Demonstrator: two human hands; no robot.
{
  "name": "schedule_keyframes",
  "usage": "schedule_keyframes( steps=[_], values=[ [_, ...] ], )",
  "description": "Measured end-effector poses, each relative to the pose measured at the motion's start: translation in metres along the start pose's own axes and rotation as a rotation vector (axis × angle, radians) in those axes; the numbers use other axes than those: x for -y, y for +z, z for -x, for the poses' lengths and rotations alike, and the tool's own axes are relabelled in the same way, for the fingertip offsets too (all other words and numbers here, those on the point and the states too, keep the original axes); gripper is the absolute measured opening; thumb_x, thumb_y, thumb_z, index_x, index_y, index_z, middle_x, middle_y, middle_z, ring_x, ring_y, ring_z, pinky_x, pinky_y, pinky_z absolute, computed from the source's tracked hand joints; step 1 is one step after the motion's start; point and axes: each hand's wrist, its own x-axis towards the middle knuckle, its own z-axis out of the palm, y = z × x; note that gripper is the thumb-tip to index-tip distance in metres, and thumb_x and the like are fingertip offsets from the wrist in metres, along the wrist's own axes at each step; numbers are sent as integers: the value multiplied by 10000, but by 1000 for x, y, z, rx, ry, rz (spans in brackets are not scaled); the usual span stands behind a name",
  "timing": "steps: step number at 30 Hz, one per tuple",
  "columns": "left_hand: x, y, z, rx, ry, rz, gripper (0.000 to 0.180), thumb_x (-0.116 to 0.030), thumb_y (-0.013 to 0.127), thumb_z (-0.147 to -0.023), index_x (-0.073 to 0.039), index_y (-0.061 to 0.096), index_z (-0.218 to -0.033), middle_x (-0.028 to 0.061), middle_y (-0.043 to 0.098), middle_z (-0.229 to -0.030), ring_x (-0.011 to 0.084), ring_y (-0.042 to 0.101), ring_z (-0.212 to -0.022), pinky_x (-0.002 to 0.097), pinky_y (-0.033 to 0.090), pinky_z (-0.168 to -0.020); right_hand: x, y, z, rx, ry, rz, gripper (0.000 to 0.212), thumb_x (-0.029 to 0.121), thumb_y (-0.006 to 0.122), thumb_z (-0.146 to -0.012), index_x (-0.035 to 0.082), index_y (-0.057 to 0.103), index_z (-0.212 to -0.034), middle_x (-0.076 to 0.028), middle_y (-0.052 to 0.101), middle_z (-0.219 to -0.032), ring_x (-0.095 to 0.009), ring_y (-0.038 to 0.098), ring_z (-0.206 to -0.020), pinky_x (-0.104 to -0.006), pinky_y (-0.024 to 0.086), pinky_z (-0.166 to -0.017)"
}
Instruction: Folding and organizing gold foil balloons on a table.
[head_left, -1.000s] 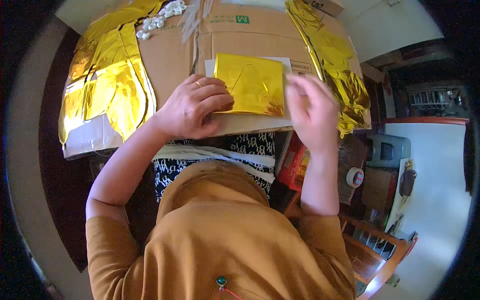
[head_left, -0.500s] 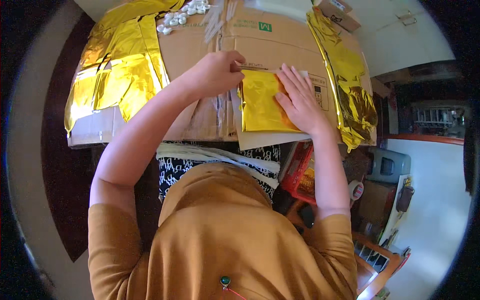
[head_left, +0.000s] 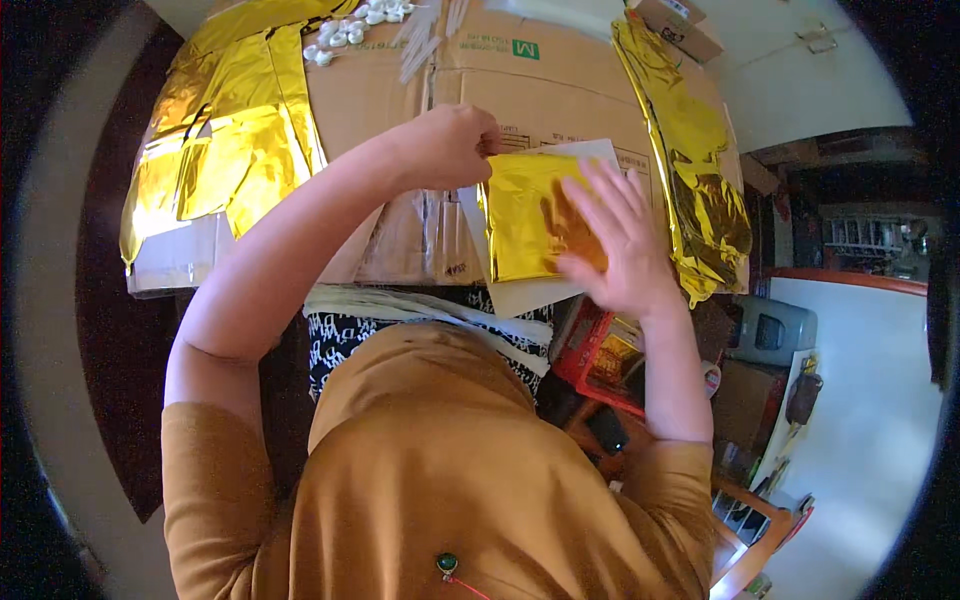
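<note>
A folded square of shiny gold foil (head_left: pixel 520 215) lies on a white sheet (head_left: pixel 597 152) atop brown cardboard. My left hand (head_left: pixel 455 148) is closed at the foil's upper left corner, fingertips pinched on its edge and partly hidden behind the hand. Over the foil's right side is my right hand (head_left: pixel 630 245), open with fingers spread and a little blurred. It holds nothing; whether it touches the foil I cannot tell.
Cardboard (head_left: pixel 370 100) covers the table. Gold foil pieces (head_left: pixel 245 130) hang at its left, and a long crumpled gold foil strip (head_left: pixel 690 170) lies at the right. White rolled bundles (head_left: pixel 340 35) sit at the far edge. A red crate (head_left: pixel 600 365) stands below, right of my lap.
My right hand has come off its flat position on the foil, shifting right and nearer with fingers spreading. Foil and white sheet have slid slightly nearer and turned a little; the left hand keeps its pinch.
</note>
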Motion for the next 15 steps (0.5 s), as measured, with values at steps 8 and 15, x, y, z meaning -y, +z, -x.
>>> schedule_keyframes(
  steps=[8, 15],
  values=[
    [-38, -13, 2, 140, -136, -102, 363, -333, 723, -815, 17, 698, -907, 206, 697, -820, 312, 700, -782, 422, 549, -714, 19, 25, 39, 75, -120, 149, 540, 191, 670, -831, 22, 557, -1332, -212, 524, -1413, -387, 491, -1325, -526, 377, -1114],
    [-36, -3, -4, 290, -284, 256, 319, -287, 644, -906, 25, 707, -906, 109, 698, -694, 174, 713, -644, 324, 554, -569, 12, 17, 49, -24, -127, 69, 458, 81, 654, -794, 8, 627, -1245, -203, 588, -1345, -381, 545, -1275, -510, 396, -1111]
  ],
)
